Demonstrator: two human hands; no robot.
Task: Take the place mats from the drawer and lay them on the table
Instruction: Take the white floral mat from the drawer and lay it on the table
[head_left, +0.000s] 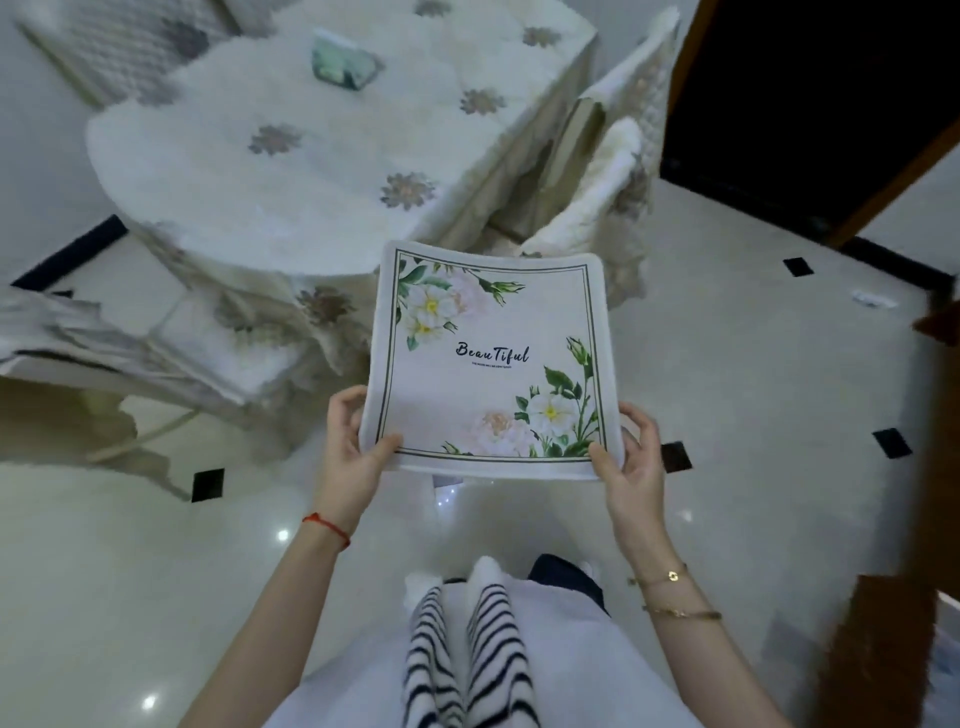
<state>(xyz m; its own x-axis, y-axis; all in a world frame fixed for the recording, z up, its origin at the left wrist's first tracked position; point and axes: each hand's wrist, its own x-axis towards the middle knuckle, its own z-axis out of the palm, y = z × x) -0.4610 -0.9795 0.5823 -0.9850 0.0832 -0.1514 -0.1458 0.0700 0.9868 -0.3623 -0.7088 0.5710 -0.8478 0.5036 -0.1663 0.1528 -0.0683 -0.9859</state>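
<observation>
Nearest to us, below the grip, we see a white garment with striped black-and-white fabric (467, 654) hanging over the glossy pale floor (156, 597). Our left hand (349, 457) wears a red string at the wrist; its thumb lies on top of the place mat (488, 364) at the near left corner and its fingers curl under the left edge, so the grip pinches the mat. Our right hand (631, 462), with thin gold bracelets on the wrist, does the same at the near right corner: thumb on top, fingers curled round the right edge. Between the two hands the mat is held flat in the air above the floor, printed side up, with white flowers, green leaves, a dark border line and the word "Beautiful" in the middle. We cannot tell whether more mats lie under it. Beyond the grip stands the table (291, 156), covered with a white cloth with grey flower motifs; the mat's far edge overlaps its near rim in our view. A small greenish object (343, 62), blurred, sits on the far part.
</observation>
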